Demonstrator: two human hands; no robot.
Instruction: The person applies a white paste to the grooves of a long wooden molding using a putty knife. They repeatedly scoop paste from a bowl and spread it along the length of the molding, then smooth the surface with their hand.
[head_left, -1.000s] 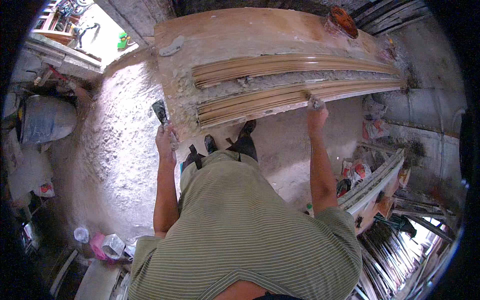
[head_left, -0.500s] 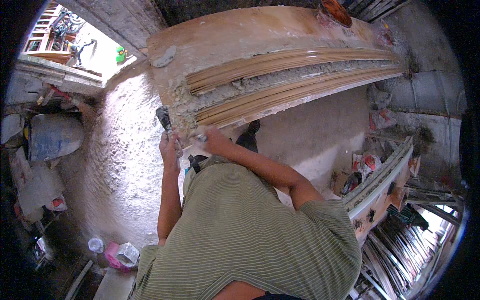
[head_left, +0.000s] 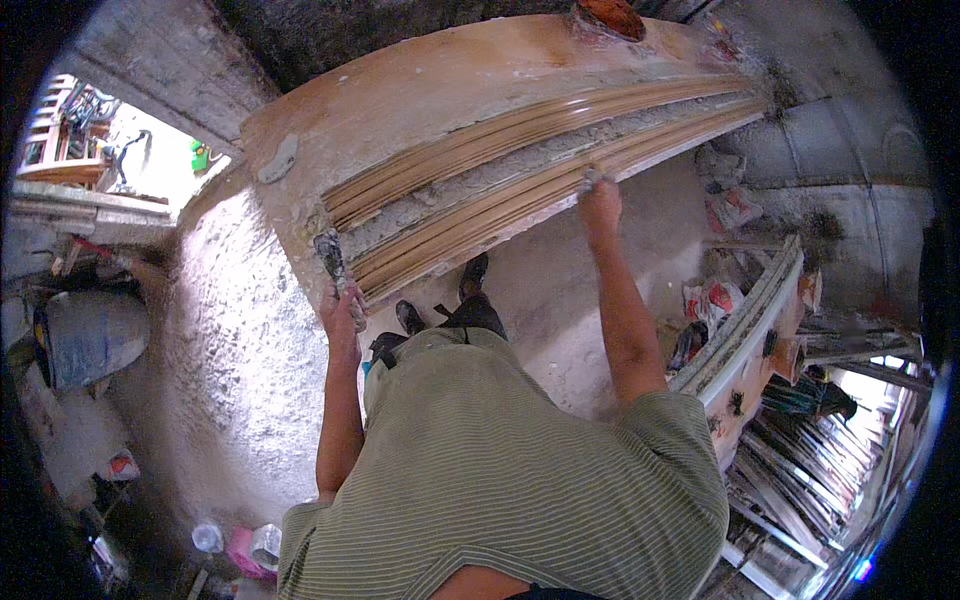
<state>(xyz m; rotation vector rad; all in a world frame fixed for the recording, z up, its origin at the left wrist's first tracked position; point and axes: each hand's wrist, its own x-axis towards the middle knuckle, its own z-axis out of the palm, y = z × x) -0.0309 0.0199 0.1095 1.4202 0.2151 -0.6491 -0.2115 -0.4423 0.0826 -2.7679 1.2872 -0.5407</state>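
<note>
My left hand (head_left: 342,308) is wrapped round the handle of a short tool with a dark, smeared head (head_left: 329,254); whether it is a brush or a putty knife is unclear. Its head points away from me, over the near-left corner of the board (head_left: 400,105). Farther right, my right hand (head_left: 600,205) is closed at the front edge of the nearer ribbed moulding (head_left: 530,198). Something small and greyish shows at its fingertips, too blurred to name. A second ribbed moulding (head_left: 480,132) lies behind, with a rough grey paste strip (head_left: 455,185) between the two.
A reddish-brown bowl (head_left: 610,18) stands on the board's far edge, and a grey lump (head_left: 278,160) lies at its left. Powder-white ground (head_left: 230,350) spreads left, beside a blue drum (head_left: 95,338). At right stands a long pale panel (head_left: 745,340), with stacked strips beyond.
My right hand has moved from beside my left hand far to the right along the near moulding. My left hand still grips its tool. The view has shifted slightly.
</note>
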